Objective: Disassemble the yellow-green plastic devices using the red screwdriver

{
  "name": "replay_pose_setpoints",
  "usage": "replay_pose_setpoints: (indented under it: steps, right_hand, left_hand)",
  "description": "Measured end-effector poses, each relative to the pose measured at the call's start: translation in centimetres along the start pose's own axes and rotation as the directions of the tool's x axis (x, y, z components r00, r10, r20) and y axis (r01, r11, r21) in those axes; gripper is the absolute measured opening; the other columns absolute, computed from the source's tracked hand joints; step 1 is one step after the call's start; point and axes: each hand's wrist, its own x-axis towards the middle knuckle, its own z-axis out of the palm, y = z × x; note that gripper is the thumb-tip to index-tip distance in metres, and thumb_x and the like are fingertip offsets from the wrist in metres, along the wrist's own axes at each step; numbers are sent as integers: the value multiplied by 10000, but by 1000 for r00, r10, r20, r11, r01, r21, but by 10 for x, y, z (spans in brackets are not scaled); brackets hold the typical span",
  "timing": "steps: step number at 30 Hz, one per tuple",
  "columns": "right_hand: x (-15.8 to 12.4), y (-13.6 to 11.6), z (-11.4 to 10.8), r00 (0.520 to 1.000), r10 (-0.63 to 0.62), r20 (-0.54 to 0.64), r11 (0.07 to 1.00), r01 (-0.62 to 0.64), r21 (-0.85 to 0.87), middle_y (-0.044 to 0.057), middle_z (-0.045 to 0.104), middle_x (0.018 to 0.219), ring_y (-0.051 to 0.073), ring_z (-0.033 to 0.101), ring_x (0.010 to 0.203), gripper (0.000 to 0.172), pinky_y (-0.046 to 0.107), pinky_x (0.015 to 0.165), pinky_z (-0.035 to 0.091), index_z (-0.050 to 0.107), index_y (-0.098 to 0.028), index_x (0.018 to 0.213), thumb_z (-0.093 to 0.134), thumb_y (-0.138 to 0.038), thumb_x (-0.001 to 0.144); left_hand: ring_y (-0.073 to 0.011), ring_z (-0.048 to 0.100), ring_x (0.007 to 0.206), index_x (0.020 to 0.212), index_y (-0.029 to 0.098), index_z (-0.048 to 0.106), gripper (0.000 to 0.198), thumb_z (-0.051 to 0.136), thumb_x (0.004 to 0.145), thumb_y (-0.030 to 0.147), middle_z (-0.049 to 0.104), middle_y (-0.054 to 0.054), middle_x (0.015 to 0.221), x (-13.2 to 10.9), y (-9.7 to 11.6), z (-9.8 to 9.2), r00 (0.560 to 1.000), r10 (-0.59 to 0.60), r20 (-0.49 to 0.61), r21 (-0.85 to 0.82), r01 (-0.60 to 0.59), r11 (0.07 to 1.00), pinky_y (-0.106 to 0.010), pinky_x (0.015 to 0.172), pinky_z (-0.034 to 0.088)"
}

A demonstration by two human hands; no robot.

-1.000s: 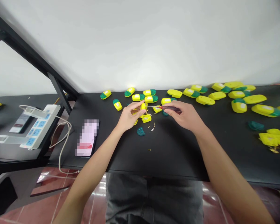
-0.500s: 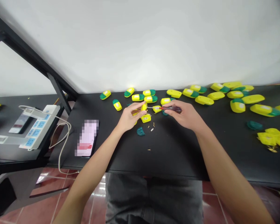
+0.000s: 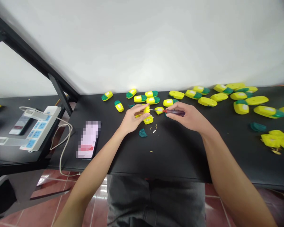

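Observation:
Between its thumb and fingers, my left hand (image 3: 132, 119) grips a small yellow plastic part (image 3: 147, 109). My right hand (image 3: 188, 116) is closed around the dark red handle of a screwdriver (image 3: 175, 112), whose shaft points left with its tip at the yellow part. Just below the fingers lies an open yellow shell piece (image 3: 148, 120), and another yellow piece (image 3: 159, 110) sits under the screwdriver shaft. A dark green translucent cover (image 3: 143, 133) rests nearer to me. Several tiny screws (image 3: 156, 126) and a small white bit (image 3: 154, 131) are scattered beside it.
Several yellow-and-green plastic casings (image 3: 152, 100) line the back of the black table (image 3: 165, 154) along the wall. Loose yellow shells (image 3: 278, 140) and a green cover (image 3: 258, 127) lie at right. At left are a phone (image 3: 88, 138), a white cable (image 3: 67, 126) and a power strip (image 3: 41, 129).
The screwdriver and my right hand have shifted very slightly to the right. The yellow part in my left hand has tilted a little.

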Motion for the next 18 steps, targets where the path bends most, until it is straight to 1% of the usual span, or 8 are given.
replay_pose_setpoints:
  steps: [2,4,6,8,10,15,16,18]
  right_hand:
    - [0,-2,-1,998,6,65,998,-2,-58,79,784,994,265,716,914,378,394,836,553,714,-226,894,597,-584,925]
    - [0,-3,-3,993,7,114,994,6,-109,76,770,917,253,702,869,448,390,813,544,702,-225,829,493,-591,980]
    - [-1,-4,-3,996,3,93,996,6,-93,77,773,934,255,704,878,425,396,820,548,717,-226,864,532,-597,959]
    - [-1,-3,-4,999,1,38,999,0,-42,85,784,1028,269,715,931,384,410,843,557,736,-230,962,646,-597,889]
    - [-1,-2,-4,1000,7,14,1000,-7,-21,90,785,1071,280,720,954,400,422,858,562,743,-231,1006,696,-597,849]
    - [0,-1,-6,992,23,122,996,-12,-93,91,790,1009,283,720,944,463,421,867,558,742,-223,863,525,-622,955]
    - [0,-1,-6,992,25,121,997,-15,-82,91,792,1020,282,722,946,451,419,867,560,744,-224,879,546,-624,943]
    - [-1,-1,-6,995,33,90,999,-30,-35,90,793,1064,281,726,958,422,419,875,565,757,-231,981,646,-624,879]
  left_hand:
    - [-184,679,1129,1346,243,702,480,750,914,445,705,-88,1279,0,0,0,1000,1,1,6,-1,1000,-339,1003,578]
    - [-185,677,1131,1346,250,702,480,751,912,450,707,-86,1276,0,0,0,1000,2,0,14,-2,1000,-342,1004,577]
    - [-183,678,1116,1343,255,705,482,749,911,463,710,-85,1266,0,-1,0,1000,3,4,20,-3,1000,-346,1000,579]
    - [-183,678,1105,1338,257,708,482,744,912,479,709,-87,1264,0,-1,1,1000,5,4,19,-6,1000,-353,997,581]
    - [-183,678,1098,1334,260,711,480,739,913,489,709,-87,1262,0,-2,1,1000,8,6,14,-8,1000,-360,1001,580]
    - [-191,674,1130,1326,260,716,483,737,911,506,702,-91,1275,0,-3,3,1000,7,9,12,-7,1000,-365,1020,571]
    - [-193,672,1137,1326,259,716,484,737,911,508,699,-92,1283,0,-3,3,1000,9,11,16,-9,1000,-364,1021,570]
    - [-194,669,1136,1331,255,713,488,734,913,507,701,-93,1280,0,-2,2,1000,13,14,31,-14,999,-361,1017,567]
